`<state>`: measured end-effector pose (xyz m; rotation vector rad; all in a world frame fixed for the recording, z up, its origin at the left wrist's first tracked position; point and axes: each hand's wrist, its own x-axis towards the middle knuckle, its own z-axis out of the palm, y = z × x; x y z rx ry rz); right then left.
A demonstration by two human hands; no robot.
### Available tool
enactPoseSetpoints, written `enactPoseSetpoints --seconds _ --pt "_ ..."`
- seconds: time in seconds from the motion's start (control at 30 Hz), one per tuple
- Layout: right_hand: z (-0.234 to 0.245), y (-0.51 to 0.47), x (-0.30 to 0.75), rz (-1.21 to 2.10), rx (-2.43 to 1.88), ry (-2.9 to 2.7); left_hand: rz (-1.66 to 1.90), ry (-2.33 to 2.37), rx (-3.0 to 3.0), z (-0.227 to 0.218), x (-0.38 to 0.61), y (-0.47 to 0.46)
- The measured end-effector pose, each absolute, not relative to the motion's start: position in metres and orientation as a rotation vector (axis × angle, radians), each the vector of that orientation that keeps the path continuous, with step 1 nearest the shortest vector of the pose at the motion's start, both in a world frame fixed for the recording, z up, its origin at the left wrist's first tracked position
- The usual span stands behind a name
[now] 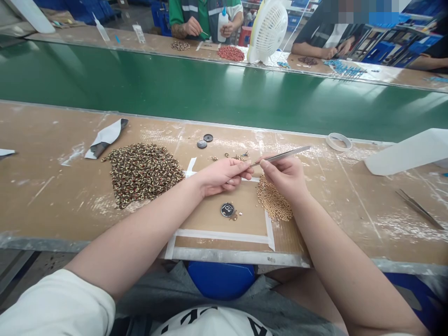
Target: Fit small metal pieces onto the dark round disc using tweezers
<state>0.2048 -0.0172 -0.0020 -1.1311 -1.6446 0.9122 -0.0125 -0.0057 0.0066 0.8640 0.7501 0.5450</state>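
In my right hand [287, 175] is a pair of metal tweezers [292, 152], their tips pointing left to the fingers of my left hand [226, 176]. The left fingers are pinched together at those tips; whatever small piece they hold is too hidden to name. A heap of tan beads [275, 200] lies under and beside my right hand. Below my hands, a small round black-and-silver dish [227, 210] sits on the taped board, with a dark smear at its edge. To the left spreads a large heap of small dark-and-gold pieces [143, 172], and several similar ones lie behind my hands.
Two dark round lids [202, 144] lie toward the belt. At right are a tape roll [339, 142], a white plastic container [409, 151] and other tweezers [420, 209]. A green conveyor belt [157, 81] runs across; beyond it people work near a white fan [269, 30].
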Motion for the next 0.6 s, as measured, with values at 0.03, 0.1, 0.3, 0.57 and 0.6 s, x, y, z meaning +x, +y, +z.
enactPoseSetpoints --seconds 0.03,0.1,0.3,0.57,0.6 --pt "-0.002 -0.017 0.205 0.9 -1.13 -1.647 0.545 0.747 0.869 0.006 -0.012 -0.006" --pt "-0.002 -0.018 0.204 0.885 -1.119 -1.648 0.548 0.734 0.884 0.003 -0.011 -0.006" --pt "0.003 -0.022 0.207 0.962 -1.105 -1.621 0.545 0.899 1.23 0.019 -0.023 -0.001" --pt "0.003 -0.024 0.203 1.177 -1.01 -1.952 0.129 2.222 2.062 0.056 -0.126 0.014" --pt "0.003 -0.024 0.201 1.205 -0.992 -2.0 0.05 2.274 2.026 0.056 -0.135 0.015"
